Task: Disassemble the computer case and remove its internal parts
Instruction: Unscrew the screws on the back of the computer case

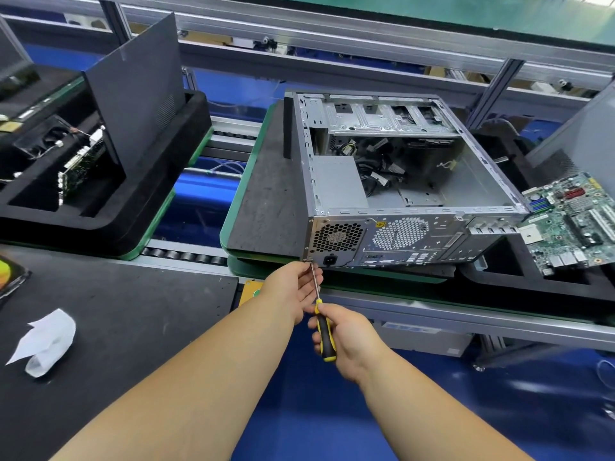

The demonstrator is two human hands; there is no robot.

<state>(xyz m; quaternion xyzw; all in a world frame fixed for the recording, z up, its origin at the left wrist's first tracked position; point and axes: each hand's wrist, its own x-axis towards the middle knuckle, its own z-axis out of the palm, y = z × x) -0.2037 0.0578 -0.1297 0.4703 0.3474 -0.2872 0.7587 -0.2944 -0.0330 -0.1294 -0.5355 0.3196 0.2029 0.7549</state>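
**Head view: screwdriver on rear corner of computer case**

Computer case (399,181) lies on its side on a dark mat (266,201), open side up, rear panel toward the person. Inside: power supply (336,184) at near-left corner, loose black cables (382,171) in the middle, drive cage (382,119) at far side.

R hand (346,337) grips the yellow/black handle of a screwdriver (321,324), fingers curled round it. Shaft runs up and left; tip sits at a screw at the bottom-left corner of rear panel, just left of the power socket (330,260).

L hand (296,287) pinches the shaft near the tip w/ fingertips, palm facing right.

Motherboard (572,221) rests tilted just right of case, in a black foam tray (532,287). White cloth (45,341) lies on black bench at left, well apart from case
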